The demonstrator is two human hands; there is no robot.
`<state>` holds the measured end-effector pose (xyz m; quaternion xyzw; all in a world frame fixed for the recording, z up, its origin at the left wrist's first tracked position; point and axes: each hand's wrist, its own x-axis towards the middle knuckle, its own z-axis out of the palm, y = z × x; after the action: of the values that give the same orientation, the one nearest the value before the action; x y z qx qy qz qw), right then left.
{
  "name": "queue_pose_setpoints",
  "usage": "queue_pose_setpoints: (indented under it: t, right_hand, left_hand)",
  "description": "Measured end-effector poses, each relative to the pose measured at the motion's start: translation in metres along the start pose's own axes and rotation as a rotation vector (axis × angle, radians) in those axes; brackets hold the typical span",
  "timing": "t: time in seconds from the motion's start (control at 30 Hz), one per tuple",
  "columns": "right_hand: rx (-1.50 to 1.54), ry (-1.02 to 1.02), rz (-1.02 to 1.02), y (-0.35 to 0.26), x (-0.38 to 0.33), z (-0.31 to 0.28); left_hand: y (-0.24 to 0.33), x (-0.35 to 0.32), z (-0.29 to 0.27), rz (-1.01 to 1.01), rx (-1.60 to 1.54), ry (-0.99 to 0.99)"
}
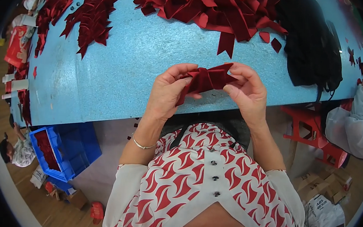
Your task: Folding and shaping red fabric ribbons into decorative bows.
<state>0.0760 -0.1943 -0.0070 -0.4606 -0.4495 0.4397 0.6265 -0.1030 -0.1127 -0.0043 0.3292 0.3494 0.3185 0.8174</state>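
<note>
Both my hands hold a dark red velvet ribbon bow (207, 78) just above the near edge of the light blue table (121, 70). My left hand (168, 91) pinches its left side and lower tail, fingers curled over the fabric. My right hand (245, 90) grips the right loop, thumb under and fingers on top. A thin bracelet sits on my left wrist.
A heap of red ribbon pieces (211, 7) lies at the table's far side, rows of folded red pieces (89, 14) at far left, a black bag (312, 49) at right. A blue bin (59, 151) with red pieces stands below left, a red stool (312, 132) right, another person (355, 123) far right.
</note>
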Motion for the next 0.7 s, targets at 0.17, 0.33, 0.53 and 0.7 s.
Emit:
queue_pose_setpoints:
  t: [0.17,0.33,0.53,0.7]
  right_hand:
    - [-0.398,-0.055,-0.152,-0.005,0.0,0.0]
    - [-0.457,-0.053,-0.176,0.0,-0.002,0.001]
    - [-0.084,0.023,0.008,0.007,-0.007,0.003]
    - [0.19,0.11,0.071,0.012,-0.005,0.001]
  left_hand:
    - [0.0,0.002,-0.001,-0.003,-0.061,-0.019]
    - [-0.003,0.002,-0.004,-0.019,0.001,-0.033]
    - [-0.004,-0.002,0.0,0.063,0.17,0.011]
    - [-0.006,-0.002,-0.004,0.08,0.256,0.03]
